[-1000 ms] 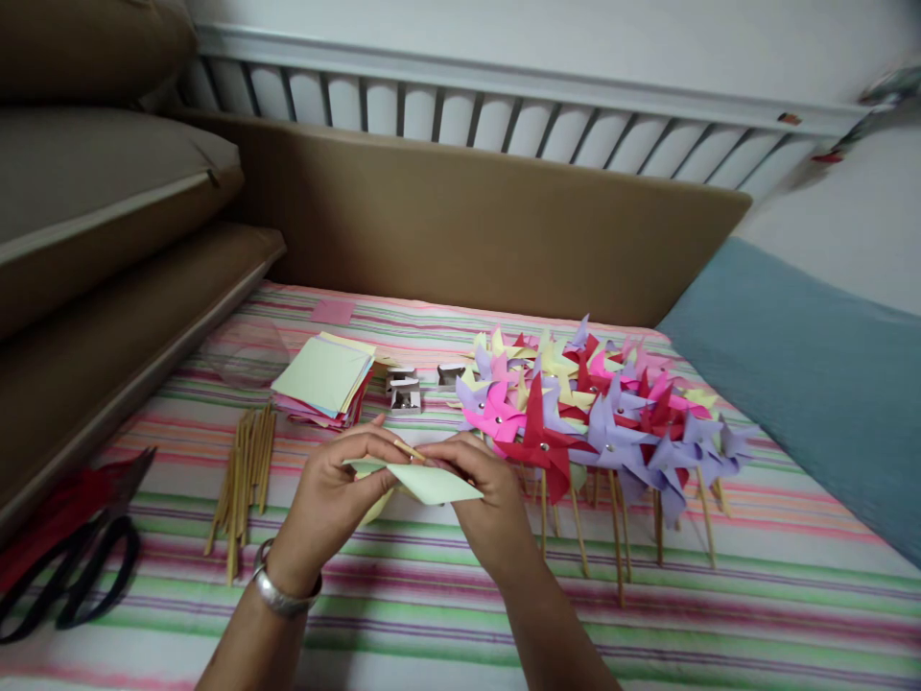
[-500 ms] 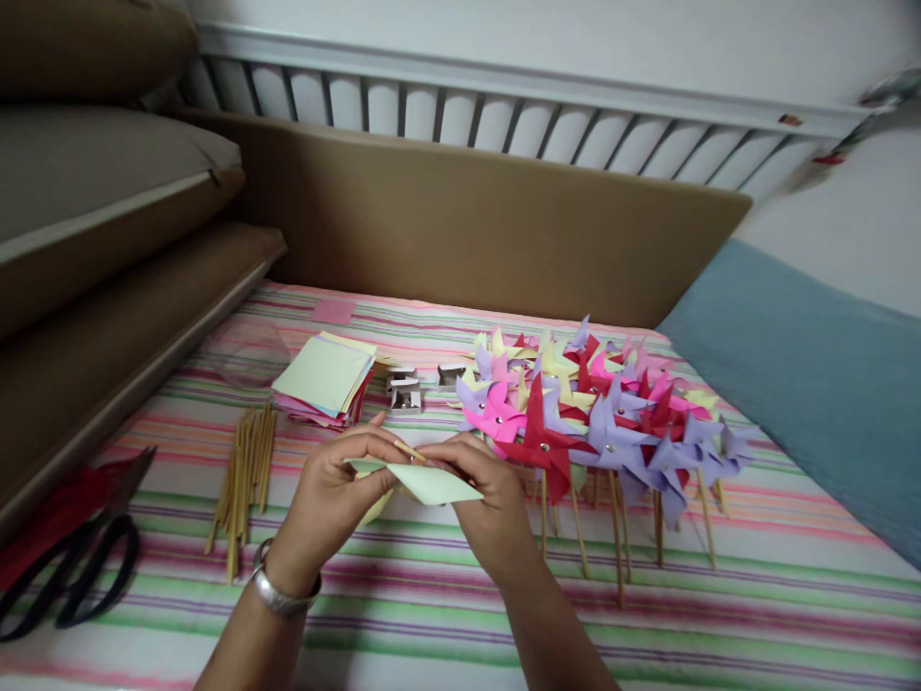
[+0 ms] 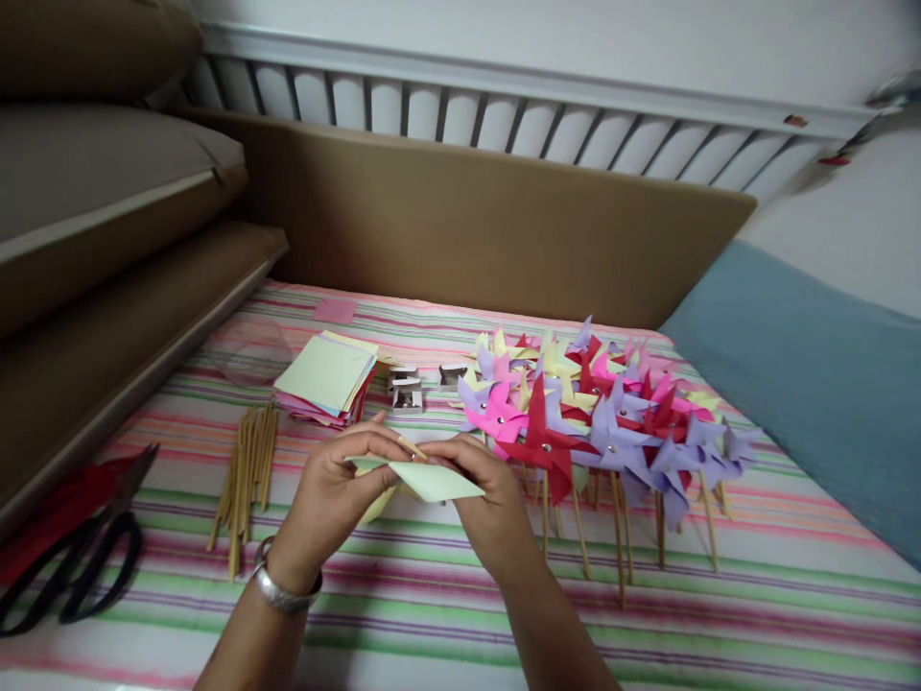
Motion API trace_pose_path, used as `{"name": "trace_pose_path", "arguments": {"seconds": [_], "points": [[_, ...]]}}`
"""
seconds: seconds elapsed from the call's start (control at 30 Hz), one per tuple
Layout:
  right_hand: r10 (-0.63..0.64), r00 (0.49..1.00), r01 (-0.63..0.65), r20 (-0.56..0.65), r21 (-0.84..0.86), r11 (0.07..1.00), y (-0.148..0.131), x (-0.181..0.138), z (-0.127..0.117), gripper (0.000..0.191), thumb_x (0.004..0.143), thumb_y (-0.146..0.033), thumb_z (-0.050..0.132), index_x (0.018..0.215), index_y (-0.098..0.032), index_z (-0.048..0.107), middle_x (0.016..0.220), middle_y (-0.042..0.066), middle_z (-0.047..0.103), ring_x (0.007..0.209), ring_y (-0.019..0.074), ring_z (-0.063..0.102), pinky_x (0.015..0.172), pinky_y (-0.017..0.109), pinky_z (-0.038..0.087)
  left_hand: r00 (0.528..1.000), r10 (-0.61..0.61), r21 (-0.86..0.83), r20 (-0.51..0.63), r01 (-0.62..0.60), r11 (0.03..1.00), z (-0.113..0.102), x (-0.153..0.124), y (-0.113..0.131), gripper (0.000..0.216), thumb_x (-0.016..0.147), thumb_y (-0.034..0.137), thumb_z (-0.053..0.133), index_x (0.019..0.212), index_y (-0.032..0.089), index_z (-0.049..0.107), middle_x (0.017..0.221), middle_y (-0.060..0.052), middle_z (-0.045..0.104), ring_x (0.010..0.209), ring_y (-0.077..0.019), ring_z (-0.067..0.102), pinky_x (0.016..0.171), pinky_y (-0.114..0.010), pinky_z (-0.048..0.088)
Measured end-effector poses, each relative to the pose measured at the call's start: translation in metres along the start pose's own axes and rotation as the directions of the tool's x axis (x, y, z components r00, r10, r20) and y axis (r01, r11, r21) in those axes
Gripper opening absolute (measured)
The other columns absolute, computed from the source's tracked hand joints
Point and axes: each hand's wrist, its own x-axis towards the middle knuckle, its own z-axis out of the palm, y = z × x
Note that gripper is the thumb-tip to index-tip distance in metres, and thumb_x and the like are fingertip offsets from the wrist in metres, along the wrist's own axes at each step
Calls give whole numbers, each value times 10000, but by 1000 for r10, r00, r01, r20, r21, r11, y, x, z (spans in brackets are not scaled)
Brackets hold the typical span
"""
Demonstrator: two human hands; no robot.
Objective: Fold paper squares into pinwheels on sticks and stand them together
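A pale yellow-green paper pinwheel [image 3: 436,483] is held between both hands above the striped cloth. My left hand [image 3: 354,477] pinches its left side between thumb and fingers, and a silver bangle circles that wrist. On the other side, my right hand [image 3: 471,480] is closed on the paper with its fingers curled. The tip of a thin wooden stick [image 3: 413,448] shows between the fingertips of both hands; the rest of it is hidden. Just behind the hands are small open white boxes [image 3: 407,399] with tiny shiny pieces inside. A stack of coloured paper squares [image 3: 326,372] lies beyond my left hand.
Finished pinwheels [image 3: 611,437] on sticks crowd the right side. At left lie loose wooden sticks [image 3: 245,480], black-handled scissors [image 3: 93,566] and red material [image 3: 54,513]. A brown board [image 3: 467,226] stands at the back; cushions [image 3: 107,182] are piled at left.
Almost nothing differs. Both hands keep their hold on the pinwheel and stick, with only a very slight shift at the fingertips; the view has moved a little.
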Motion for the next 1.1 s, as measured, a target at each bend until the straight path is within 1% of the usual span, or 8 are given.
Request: {"name": "trace_pose_path", "arguments": {"seconds": [0.23, 0.47, 0.9, 1.1], "points": [[-12, 1000, 12, -15, -12, 1000, -2, 0, 0, 209, 818, -152, 544, 907, -243, 710, 777, 26, 636, 725, 150, 573, 641, 264, 438, 1000, 17, -3, 0, -17, 1000, 0, 0, 0, 29, 725, 213, 677, 704, 215, 696, 797, -30, 726, 789, -175, 654, 1065, -442, 305], [-5, 1000, 4, -26, -37, 999, 0, -1, 0, 216, 801, -142, 564, 912, -255, 711, 770, 22, 626, 707, 144, 576, 605, 251, 437, 1000, -11, 5, -25, 12, 1000, 0, -1, -2, 28, 716, 233, 685, 706, 213, 702, 800, -41, 723, 802, -185, 649, 1059, -464, 314], [-4, 998, 5, -62, 14, 1000, -2, -1, 1, 243, 756, -102, 597, 892, -261, 720, 758, 18, 616, 718, 147, 595, 606, 251, 455, 999, -19, -22, -37, 18, 1000, 2, 0, -1, 22, 708, 204, 689, 688, 213, 694, 767, -16, 719, 767, -166, 652, 1063, -449, 315], [1, 998, 2, -62, 44, 999, 0, -1, 0, 300, 726, -58, 606, 894, -277, 724, 773, 14, 614, 731, 146, 601, 620, 249, 463, 999, -38, -21, -35, 38, 999, 2, -2, -2, 31, 707, 195, 691, 687, 218, 688, 757, 3, 717, 761, -156, 652, 1068, -437, 304]]}}
